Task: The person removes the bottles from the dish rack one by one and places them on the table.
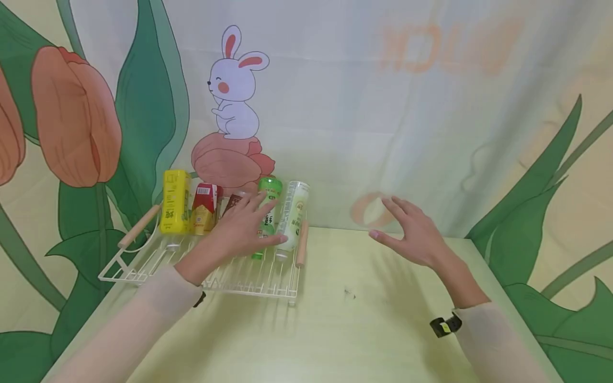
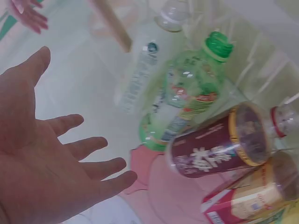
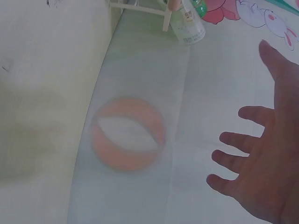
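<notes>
My left hand hovers over the bottles on a white wire rack, fingers spread and holding nothing. Under and around it lie a green bottle, a pale clear bottle, a brown-labelled bottle and a red-and-gold package. A yellow bottle lies at the rack's left end. In the head view the left hand partly covers the brown-labelled and green bottles. Away to the right, my right hand hangs in the air above the table, its fingers extended and nothing in them.
Wooden handles flank the rack on both sides. The pale table carries small dark marks right of the rack. Behind it hangs a curtain printed with a rabbit and tulips.
</notes>
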Action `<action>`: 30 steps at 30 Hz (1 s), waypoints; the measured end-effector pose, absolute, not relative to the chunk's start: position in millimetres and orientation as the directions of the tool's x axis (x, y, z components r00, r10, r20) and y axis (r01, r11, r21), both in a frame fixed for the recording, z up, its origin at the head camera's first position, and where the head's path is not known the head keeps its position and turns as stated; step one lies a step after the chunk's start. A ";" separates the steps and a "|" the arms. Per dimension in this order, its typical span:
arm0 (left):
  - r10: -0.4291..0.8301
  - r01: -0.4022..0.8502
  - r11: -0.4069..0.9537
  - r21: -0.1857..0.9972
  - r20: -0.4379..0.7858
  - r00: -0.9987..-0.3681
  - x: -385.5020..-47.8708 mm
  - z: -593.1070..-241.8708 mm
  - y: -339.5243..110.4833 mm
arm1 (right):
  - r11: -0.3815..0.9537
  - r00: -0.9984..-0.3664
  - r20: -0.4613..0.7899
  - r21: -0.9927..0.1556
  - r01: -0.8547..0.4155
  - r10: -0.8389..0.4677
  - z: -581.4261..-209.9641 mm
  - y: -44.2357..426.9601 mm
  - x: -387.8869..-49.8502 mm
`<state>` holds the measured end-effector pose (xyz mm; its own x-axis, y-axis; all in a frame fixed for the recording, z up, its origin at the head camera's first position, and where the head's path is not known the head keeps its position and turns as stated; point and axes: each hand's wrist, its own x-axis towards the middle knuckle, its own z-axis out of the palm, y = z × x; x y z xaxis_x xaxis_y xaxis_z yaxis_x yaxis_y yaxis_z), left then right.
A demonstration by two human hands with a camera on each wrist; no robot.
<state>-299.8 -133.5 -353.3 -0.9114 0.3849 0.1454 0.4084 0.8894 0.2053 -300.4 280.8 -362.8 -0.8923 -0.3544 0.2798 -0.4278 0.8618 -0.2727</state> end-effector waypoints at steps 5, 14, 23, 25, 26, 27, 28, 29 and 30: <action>0.421 0.446 0.873 0.199 0.157 -0.893 -280.8 -341.7 -128.0 | 0.791 -0.886 0.278 -0.406 -0.458 -0.370 -364.8 282.0 -284.2; 0.400 0.466 0.850 0.245 0.276 -0.874 -276.5 -329.1 -123.1 | 0.726 -0.870 0.288 -0.480 -0.493 -0.400 -365.0 259.1 -262.4; 0.270 0.402 0.731 0.551 0.307 -0.912 -293.5 -332.0 -110.6 | 0.632 -0.841 0.326 -0.556 -0.540 -0.432 -381.8 216.4 -258.3; 0.252 0.387 0.702 0.598 0.300 -0.920 -297.2 -335.7 -107.5 | 0.612 -0.838 0.331 -0.575 -0.543 -0.434 -389.0 207.6 -260.8; 0.246 0.382 0.687 0.619 0.297 -0.923 -298.8 -337.8 -106.1 | 0.597 -0.838 0.334 -0.590 -0.543 -0.432 -392.8 203.5 -262.6; 0.239 0.375 0.673 0.637 0.293 -0.926 -300.5 -339.8 -104.6 | 0.578 -0.839 0.337 -0.611 -0.541 -0.428 -396.0 199.3 -264.0; 0.232 0.367 0.665 0.651 0.287 -0.929 -302.5 -341.7 -102.7 | 0.557 -0.841 0.342 -0.635 -0.536 -0.419 -399.1 195.6 -265.6; 0.223 0.356 0.657 0.664 0.281 -0.934 -304.6 -343.6 -100.8 | 0.530 -0.846 0.346 -0.665 -0.526 -0.406 -401.7 191.6 -267.2; 0.212 0.344 0.644 0.683 0.273 -0.938 -306.7 -345.5 -98.8 | 0.499 -0.851 0.350 -0.697 -0.515 -0.391 -404.6 187.7 -269.1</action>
<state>-306.7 -98.8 -345.5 -0.9383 0.2119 0.2733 0.3445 0.6437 0.6834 -269.1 187.7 -404.6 -0.8514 -0.3909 0.3498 -0.5153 0.4989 -0.6968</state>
